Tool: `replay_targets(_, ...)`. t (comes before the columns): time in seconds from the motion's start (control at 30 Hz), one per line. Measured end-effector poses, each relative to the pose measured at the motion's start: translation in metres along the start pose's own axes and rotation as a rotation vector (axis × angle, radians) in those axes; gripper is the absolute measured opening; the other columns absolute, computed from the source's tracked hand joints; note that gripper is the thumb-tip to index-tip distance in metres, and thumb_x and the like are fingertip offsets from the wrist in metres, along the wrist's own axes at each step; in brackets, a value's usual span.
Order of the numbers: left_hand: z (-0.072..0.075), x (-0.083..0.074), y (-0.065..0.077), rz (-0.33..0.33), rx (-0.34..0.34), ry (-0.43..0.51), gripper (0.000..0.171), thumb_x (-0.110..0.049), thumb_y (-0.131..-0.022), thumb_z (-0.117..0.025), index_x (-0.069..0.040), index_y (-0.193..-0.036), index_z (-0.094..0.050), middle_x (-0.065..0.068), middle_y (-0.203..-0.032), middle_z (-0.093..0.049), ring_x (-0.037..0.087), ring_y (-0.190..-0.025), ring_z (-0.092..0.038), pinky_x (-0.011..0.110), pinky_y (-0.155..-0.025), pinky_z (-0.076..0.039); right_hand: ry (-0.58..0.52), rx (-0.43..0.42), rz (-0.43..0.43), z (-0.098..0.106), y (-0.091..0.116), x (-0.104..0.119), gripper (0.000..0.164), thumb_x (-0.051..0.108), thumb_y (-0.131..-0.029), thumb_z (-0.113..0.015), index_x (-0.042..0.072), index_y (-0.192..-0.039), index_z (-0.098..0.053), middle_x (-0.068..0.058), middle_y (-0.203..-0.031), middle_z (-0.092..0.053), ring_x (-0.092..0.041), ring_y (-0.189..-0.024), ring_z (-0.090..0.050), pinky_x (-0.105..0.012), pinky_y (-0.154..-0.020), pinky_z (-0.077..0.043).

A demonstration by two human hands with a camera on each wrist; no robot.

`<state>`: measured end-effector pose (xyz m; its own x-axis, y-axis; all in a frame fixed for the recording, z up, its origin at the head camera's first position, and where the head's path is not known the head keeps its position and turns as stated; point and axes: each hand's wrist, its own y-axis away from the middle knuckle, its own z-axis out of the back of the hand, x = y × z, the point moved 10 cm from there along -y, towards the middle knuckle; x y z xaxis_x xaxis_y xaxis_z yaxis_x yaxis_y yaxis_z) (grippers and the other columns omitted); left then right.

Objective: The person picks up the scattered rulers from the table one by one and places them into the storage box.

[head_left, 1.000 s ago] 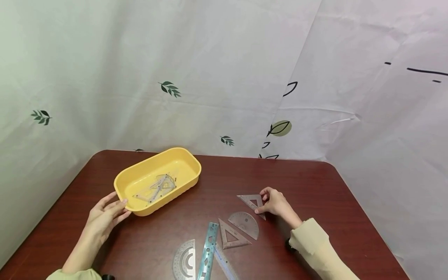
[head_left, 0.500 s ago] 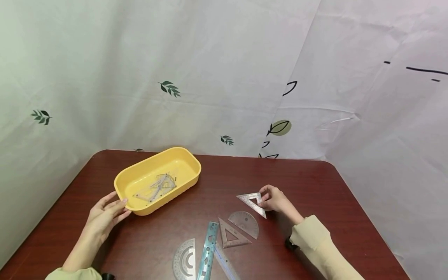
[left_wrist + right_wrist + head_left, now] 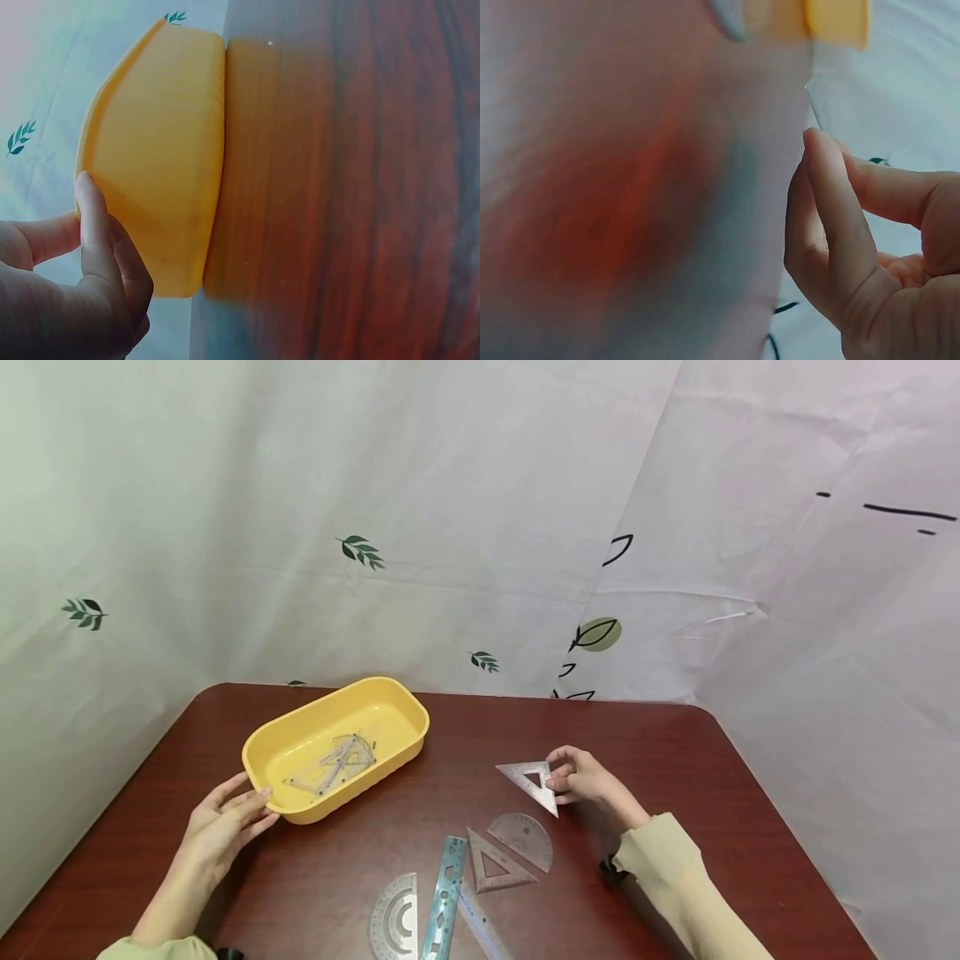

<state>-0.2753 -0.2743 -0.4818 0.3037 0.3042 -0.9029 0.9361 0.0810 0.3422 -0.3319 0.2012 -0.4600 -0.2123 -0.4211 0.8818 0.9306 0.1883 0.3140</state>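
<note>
My left hand (image 3: 217,835) grips the near left end of a yellow plastic basin (image 3: 408,752), thumb at the rim; the left wrist view shows the fingers (image 3: 94,217) against its outer wall. Inside the basin lie several clear drawing tools (image 3: 345,764), overlapping one another. My right hand (image 3: 588,781) pinches a clear set square (image 3: 513,772) by its right edge, thumb against fingers. In the right wrist view only a thin sliver of the set square (image 3: 820,109) shows beyond the fingertips. A clear protractor (image 3: 525,839) lies just below that hand on the table.
Nearer the front of the dark red table (image 3: 630,735) lie a second set square (image 3: 491,881), a blue ruler (image 3: 444,893), a clear ruler (image 3: 483,922) and another protractor (image 3: 382,918). A pale patterned curtain (image 3: 465,527) stands behind the table.
The right hand has lifted the set square off the table and shifted it slightly left and away. The left hand keeps its hold on the basin, which stays put.
</note>
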Motion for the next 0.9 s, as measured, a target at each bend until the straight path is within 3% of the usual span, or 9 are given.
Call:
replay_targets(0.43,0.001,-0.001,0.000,-0.001,0.000,0.001,0.040,-0.007,-0.093,-0.062,-0.033,-0.111,-0.037,-0.015,-0.083,-0.066,0.001,-0.076,-0.067,0.018,-0.069,-0.060,0.021,0.053,0.029,-0.027,-0.018,0.044,0.038,-0.006,-0.088,-0.062,-0.007,-0.124,-0.049,-0.012,-0.088,-0.064,-0.011,-0.070,-0.062,-0.033,-0.067,-0.062)
replay_targets(0.6,0.000,-0.001,0.001,-0.011,0.008,0.011,0.041,-0.006,-0.093,-0.061,-0.033,-0.112,-0.037,-0.015,-0.083,-0.066,0.002,-0.076,-0.067,0.019,-0.069,-0.060,-0.011,0.097,0.033,-0.039,-0.027,0.060,0.040,-0.007,-0.088,-0.062,-0.007,-0.126,-0.048,-0.010,-0.088,-0.065,-0.011,-0.071,-0.063,-0.037,-0.072,-0.063)
replay_targets(0.9,-0.001,0.000,0.001,-0.002,0.004,0.009,0.041,-0.006,-0.093,-0.062,-0.032,-0.112,-0.037,-0.015,-0.083,-0.065,0.002,-0.076,-0.066,0.019,-0.070,-0.060,-0.045,0.160,0.036,-0.067,-0.041,0.098,0.041,-0.006,-0.089,-0.061,-0.005,-0.128,-0.049,-0.006,-0.085,-0.063,-0.010,-0.072,-0.063,-0.035,-0.072,-0.063)
